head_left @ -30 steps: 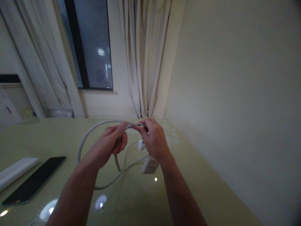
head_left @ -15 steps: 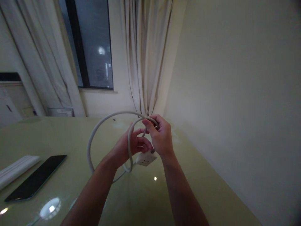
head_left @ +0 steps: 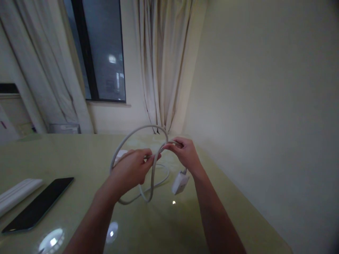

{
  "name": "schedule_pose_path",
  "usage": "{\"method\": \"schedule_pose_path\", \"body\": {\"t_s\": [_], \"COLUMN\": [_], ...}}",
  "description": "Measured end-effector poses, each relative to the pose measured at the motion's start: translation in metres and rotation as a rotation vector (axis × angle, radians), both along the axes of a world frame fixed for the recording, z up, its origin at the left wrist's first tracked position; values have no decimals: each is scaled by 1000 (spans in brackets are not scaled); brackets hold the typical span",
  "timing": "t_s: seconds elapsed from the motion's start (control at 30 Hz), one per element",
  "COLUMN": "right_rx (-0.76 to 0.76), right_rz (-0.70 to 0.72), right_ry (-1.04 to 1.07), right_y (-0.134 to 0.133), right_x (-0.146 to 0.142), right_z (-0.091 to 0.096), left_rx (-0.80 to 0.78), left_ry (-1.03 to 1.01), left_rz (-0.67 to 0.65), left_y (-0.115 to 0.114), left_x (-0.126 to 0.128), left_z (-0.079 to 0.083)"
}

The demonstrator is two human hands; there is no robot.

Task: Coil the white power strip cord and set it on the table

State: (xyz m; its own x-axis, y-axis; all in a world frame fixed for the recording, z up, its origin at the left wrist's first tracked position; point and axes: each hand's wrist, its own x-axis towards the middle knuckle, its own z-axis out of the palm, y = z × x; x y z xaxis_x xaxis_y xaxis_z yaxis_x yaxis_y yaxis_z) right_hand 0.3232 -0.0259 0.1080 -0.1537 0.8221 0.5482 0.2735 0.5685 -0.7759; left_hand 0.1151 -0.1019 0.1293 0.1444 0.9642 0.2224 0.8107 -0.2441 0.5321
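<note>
landmark for all places: the white block (head_left: 180, 182), a small boxy piece with dark marks on one face, tilted, a short grey stub of cord at its top, near the right wrist. whether it hangs or rests, cannot tell.

pale cord (head_left: 153, 173): up and to the left of the block, looped, strands crossing between the two hands. the largest loop arches above and behind the left hand; lower bends drop to about the block's height, well to its left. a thinner-looking stretch curves just left of the block.

right hand (head_left: 186, 153): directly above the block, narrow, thumb and fingertips pinching the cord where it leaves the crossing. left hand (head_left: 134, 167): left of the block and slightly higher, back of the hand showing, fingers curled in, thumb and finger closed on the cord.

white piece (head_left: 121, 154): up and left of the block, mostly hidden behind the left hand; kind cannot be told.

table (head_left: 225, 218): glossy, greenish, below the block, with bright reflections. black slab (head_left: 38, 204): far left of the block, lying flat. white bar (head_left: 19, 194): farther left again, just beside the slab. gathered curtain (head_left: 168, 63): beyond the block, higher up.
</note>
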Motion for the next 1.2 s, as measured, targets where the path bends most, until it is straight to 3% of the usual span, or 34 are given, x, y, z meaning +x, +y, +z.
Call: {"method": "schedule_pose_path", "body": {"t_s": [0.1,0.23,0.37,0.53,0.63,0.77,0.87,1.0,1.1,1.2], "right_rx": [-68,-38,8,-28,-109,-176,-220,-209,-133,-18], "right_rz": [84,71,-22,-224,-373,-575,-735,-807,-755,-639], "right_ry": [-13,-111,-238,-488,-615,-607,-552,-417,-298,-220], "right_y": [12,16,19,36,46,52,59,74,78,66], "right_x": [17,36,56,94,121,159,176,161,123,73], "right_z": [-7,-1,6,-5,-12,-7,7,26,32,29], "left_rx": [-92,-147,48,426,453,457,416,475,499,439], "left_ry": [-278,-581,-671,-489,-460,-574,-645,-722,-874,-995], "left_rz": [-239,-302,-144,145,290,587,587,461,381,288], "left_y": [-5,-12,-20,-14,-7,-3,4,26,42,52], "left_x": [-2,-2,-11,-44,-72,-110,-122,-109,-94,-83], "left_z": [1,6,14,13,8,-2,-12,-22,-25,-28]}}
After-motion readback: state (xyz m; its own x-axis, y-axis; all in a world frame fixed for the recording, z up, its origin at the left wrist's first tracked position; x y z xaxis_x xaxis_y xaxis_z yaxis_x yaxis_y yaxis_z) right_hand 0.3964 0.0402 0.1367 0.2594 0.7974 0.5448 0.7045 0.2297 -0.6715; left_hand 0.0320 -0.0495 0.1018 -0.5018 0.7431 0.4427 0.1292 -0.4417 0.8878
